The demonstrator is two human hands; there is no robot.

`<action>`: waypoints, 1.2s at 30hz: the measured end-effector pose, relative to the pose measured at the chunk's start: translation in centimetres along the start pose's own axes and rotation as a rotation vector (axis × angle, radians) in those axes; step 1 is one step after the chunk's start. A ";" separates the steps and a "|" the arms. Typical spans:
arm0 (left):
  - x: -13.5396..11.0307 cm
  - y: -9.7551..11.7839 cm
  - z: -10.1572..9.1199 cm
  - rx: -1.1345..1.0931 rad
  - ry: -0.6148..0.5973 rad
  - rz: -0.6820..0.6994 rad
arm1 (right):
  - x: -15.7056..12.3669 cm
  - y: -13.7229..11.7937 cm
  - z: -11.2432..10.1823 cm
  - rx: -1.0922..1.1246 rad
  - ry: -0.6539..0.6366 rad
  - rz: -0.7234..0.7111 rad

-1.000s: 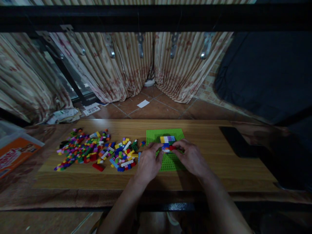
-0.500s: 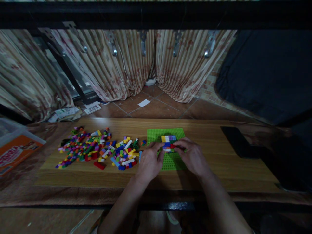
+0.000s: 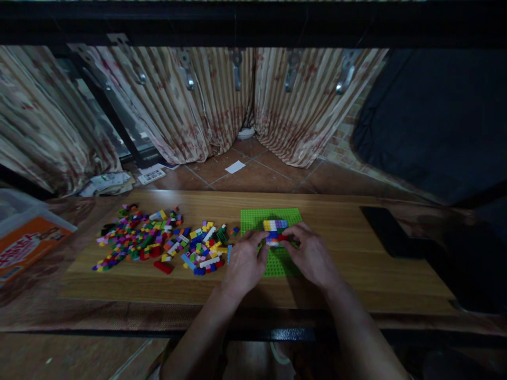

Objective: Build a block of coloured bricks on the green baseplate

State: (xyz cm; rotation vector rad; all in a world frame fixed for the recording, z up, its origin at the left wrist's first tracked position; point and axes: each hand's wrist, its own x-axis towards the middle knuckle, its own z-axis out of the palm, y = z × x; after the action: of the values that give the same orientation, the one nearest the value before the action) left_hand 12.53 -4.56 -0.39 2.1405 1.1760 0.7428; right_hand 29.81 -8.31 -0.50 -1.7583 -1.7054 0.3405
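A bright green baseplate (image 3: pixel 282 266) lies on the wooden board, carrying a small build of toy bricks (image 3: pixel 274 225) in yellow, white, purple and blue. At the near side of that build, my left hand (image 3: pixel 246 262) has its fingertips closed against the left end of the bricks. From the other side, my right hand (image 3: pixel 311 254) pinches a red brick (image 3: pixel 282 237) between thumb and forefinger, right against the blue and white bricks. My fingers cover part of the build, so whether the red brick is pressed down cannot be seen.
Left of the baseplate, several loose bricks (image 3: pixel 204 248) lie scattered, with a bigger heap (image 3: pixel 138 232) beyond them. A plastic tub with an orange label (image 3: pixel 34 245) stands at the far left. A black flat object (image 3: pixel 386 232) rests on the board's right side.
The view has shifted very slightly. Both hands stay at the brick build, with hardly any visible finger movement.
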 end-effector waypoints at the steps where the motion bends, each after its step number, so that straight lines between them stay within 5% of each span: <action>1: 0.0 0.0 0.0 0.000 0.000 0.000 | 0.0 0.0 0.0 -0.007 0.002 -0.012; 19: -0.1 0.0 -0.1 0.001 0.005 0.014 | 0.1 0.6 -0.3 -0.037 -0.001 -0.075; 26: -0.2 -0.1 0.0 0.007 0.013 0.019 | 0.0 -0.3 -0.2 0.096 0.080 0.182; 36: -0.2 0.2 -0.1 0.022 -0.017 0.002 | 0.1 -0.7 1.1 0.159 0.138 0.337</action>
State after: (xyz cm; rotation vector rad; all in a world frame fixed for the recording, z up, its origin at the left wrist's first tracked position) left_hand 12.47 -4.79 -0.27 2.1625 1.1784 0.7139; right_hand 28.66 -7.93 -0.85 -1.9007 -1.2491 0.4761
